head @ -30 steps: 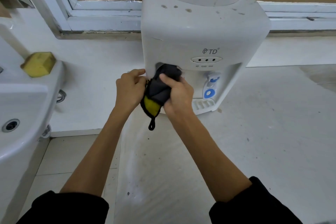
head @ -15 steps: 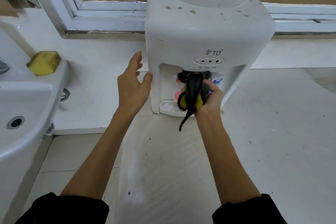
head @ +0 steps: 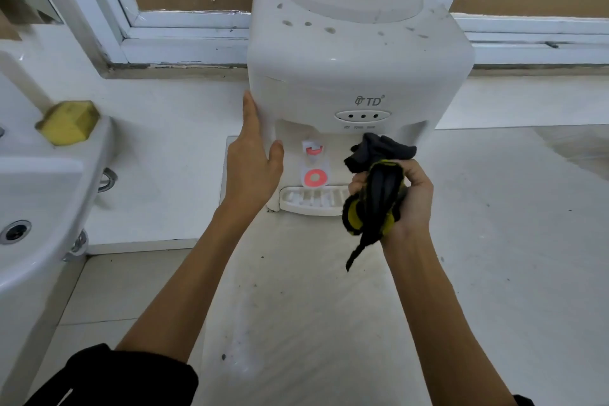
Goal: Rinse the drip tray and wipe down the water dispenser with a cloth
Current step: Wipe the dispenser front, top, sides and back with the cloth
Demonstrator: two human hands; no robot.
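The hands work apart: the left hand [head: 252, 158] lies flat against the water dispenser [head: 356, 76], the right hand [head: 407, 199] grips the bunched cloth [head: 375, 188].

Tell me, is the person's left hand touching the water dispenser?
Touching. The head view shows the left hand laid flat against the water dispenser's left front corner, fingers straight along the side and thumb on the front edge, no gap visible.

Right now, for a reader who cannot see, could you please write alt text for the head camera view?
A person's right hand grips a bunched black and yellow cloth in front of a white water dispenser, above its drip tray. The left hand lies flat on the dispenser's left side. A yellow sponge sits on a sink at left.
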